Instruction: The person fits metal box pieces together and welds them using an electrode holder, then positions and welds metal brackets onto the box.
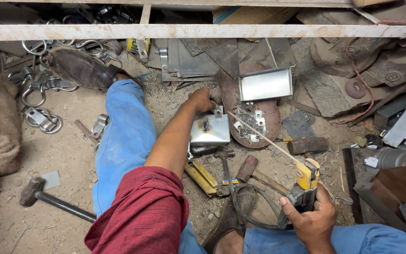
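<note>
Welding work sits partway along, judging by the small shiny sheet-metal box (209, 130) on the dirt floor (62, 155): a dark burn mark already scars its top face, and a small grey metal bracket (218, 111) stands at its far edge, apparently not yet fully joined. The left hand (203, 99) is closed on that bracket, just beyond the box. The right hand (312, 218), well to the right of the box and nearer the camera, has its grip clamped on a yellow-and-black electrode holder (305, 184), whose thin pale welding rod (264, 138) slants up toward the box's far right corner. More loose brackets (249, 123) wait on a rusty oval plate (271, 117) just right of the box, so pieces remain. Whether the rod tip touches the bracket is hard to tell. The left fingers hide the bracket's upper part, and the holder's black cable (252, 207) runs out of sight under the right forearm.
</note>
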